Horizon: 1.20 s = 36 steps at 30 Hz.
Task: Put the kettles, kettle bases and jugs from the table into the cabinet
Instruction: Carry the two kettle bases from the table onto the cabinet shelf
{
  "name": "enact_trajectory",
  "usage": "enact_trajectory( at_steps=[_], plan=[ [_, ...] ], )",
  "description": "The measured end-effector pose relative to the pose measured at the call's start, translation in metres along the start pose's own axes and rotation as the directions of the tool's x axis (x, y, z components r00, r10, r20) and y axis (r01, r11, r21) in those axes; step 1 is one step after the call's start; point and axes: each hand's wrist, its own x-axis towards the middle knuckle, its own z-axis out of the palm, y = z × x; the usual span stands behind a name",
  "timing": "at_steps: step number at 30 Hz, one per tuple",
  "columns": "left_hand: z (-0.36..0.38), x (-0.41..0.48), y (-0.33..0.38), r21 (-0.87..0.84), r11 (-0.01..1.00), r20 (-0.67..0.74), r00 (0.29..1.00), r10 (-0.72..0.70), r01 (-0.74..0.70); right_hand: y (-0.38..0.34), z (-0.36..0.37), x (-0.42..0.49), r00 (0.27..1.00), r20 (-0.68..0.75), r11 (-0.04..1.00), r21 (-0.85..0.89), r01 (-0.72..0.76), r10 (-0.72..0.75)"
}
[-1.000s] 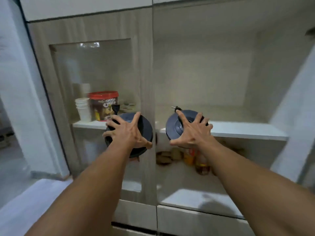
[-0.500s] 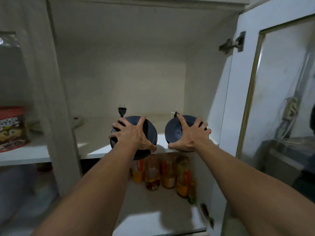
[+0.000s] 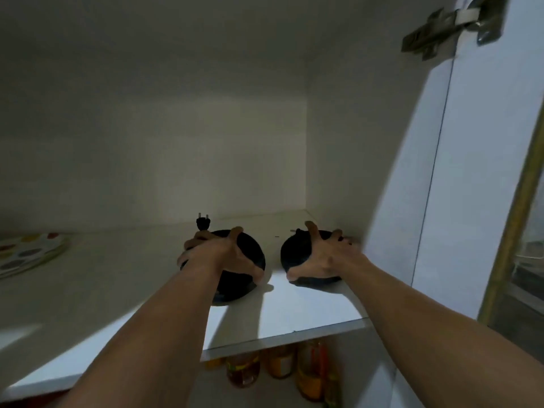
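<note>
The left hand (image 3: pixel 217 257) is gripping the left kettle base (image 3: pixel 251 254) from above, fingers spread and curled over its rim, with its plug (image 3: pixel 203 223) sticking up at twelve o'clock. The right hand (image 3: pixel 321 257) is gripping the right kettle base (image 3: pixel 294 250) the same way, at three o'clock of the first, close to the cabinet's side wall (image 3: pixel 338 142). Both bases are sitting low over the shelf (image 3: pixel 279 310); whether they are fully resting is hard to tell. To my judgement, each should be going down flat, well apart from the plate (image 3: pixel 26 254) at nine o'clock, and only then should the fingers be loosening.
</note>
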Motion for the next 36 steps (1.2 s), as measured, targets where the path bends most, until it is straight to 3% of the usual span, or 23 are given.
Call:
enact_trajectory(
  at_steps=[4, 7, 14, 36],
  plan=[
    [0.012, 0.051, 0.009, 0.05, 0.997, 0.119, 0.991, 0.055, -0.061, 0.004, 0.009, 0.035, 0.997, 0.053, 0.998, 0.028, -0.049, 0.048],
    [0.015, 0.076, 0.012, -0.021, 0.994, 0.178, 0.978, 0.11, -0.108, 0.003, 0.01, 0.055, 0.996, 0.071, 0.996, 0.063, -0.057, 0.053],
    [0.029, 0.11, 0.014, -0.118, 0.987, 0.045, 0.993, 0.111, -0.105, -0.003, 0.016, 0.081, 0.997, 0.06, 0.998, 0.045, -0.046, 0.044],
    [0.027, 0.09, 0.006, -0.141, 0.982, 0.014, 0.992, 0.128, -0.125, 0.002, 0.013, 0.093, 0.999, 0.052, 0.999, 0.054, 0.005, -0.008]
  ],
)
